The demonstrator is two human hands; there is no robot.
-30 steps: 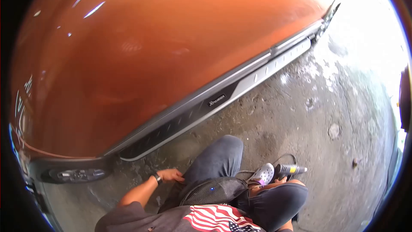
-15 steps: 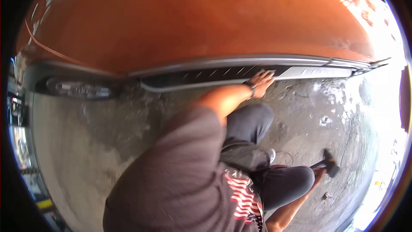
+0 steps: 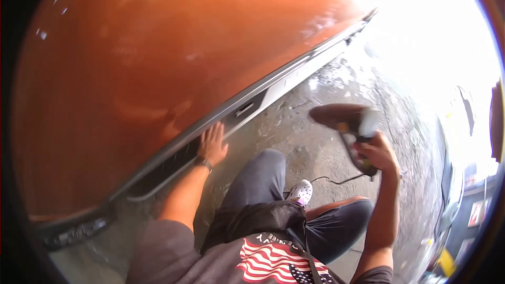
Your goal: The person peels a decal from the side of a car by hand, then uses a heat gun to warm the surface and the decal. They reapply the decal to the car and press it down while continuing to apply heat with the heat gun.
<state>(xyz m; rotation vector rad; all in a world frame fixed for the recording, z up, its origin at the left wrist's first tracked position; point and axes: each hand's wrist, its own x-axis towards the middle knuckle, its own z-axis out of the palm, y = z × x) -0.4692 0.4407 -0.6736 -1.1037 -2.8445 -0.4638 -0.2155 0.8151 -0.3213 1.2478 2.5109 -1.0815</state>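
Observation:
My left hand (image 3: 213, 144) lies with fingers stretched out on the black part of a running board (image 3: 173, 168) along an orange car (image 3: 131, 84). A dark watch or band circles that wrist. To the right, clear of the car, my right hand (image 3: 377, 153) grips the handle of a corded, gun-shaped power tool (image 3: 342, 117). Its long dark body is blurred and points left toward the car; its exact kind cannot be made out. A black cord (image 3: 336, 181) runs from the handle's base toward my shoe. The board's far section (image 3: 286, 84) is silver.
My bent knees (image 3: 268, 163) and a white clog (image 3: 301, 192) are between my arms. Worn, stained concrete floor (image 3: 300, 147) spreads beside the car. A wheel (image 3: 79, 234) shows at lower left. Bright glare fills the upper right; framed items (image 3: 476, 213) hang on a dark wall.
The view has turned, so the car now slants. My right hand has come up from low beside my knee with the tool. My left hand has shifted back along the board's black part.

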